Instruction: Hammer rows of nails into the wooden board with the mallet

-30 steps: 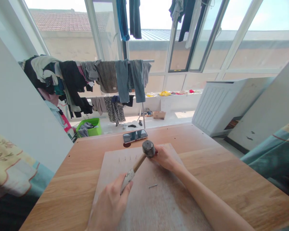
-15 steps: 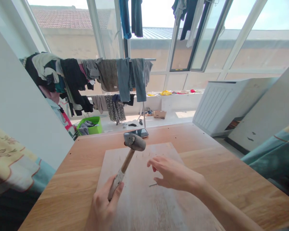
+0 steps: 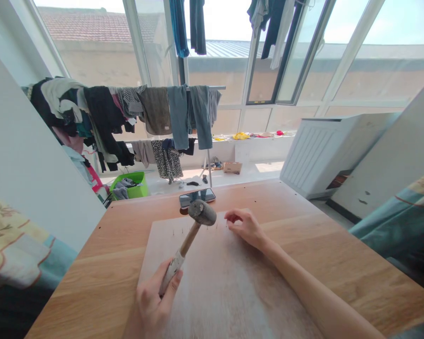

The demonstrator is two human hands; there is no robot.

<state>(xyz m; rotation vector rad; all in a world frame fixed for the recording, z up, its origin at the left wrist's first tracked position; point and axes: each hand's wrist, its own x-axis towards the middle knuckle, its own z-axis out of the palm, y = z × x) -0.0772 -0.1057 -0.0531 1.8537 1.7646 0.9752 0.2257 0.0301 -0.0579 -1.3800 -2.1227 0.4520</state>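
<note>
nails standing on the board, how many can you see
4 nails clearly: two left of the hammer, two between its handle and the right hand. Another may be at that hand; the hammer could hide more.
</note>
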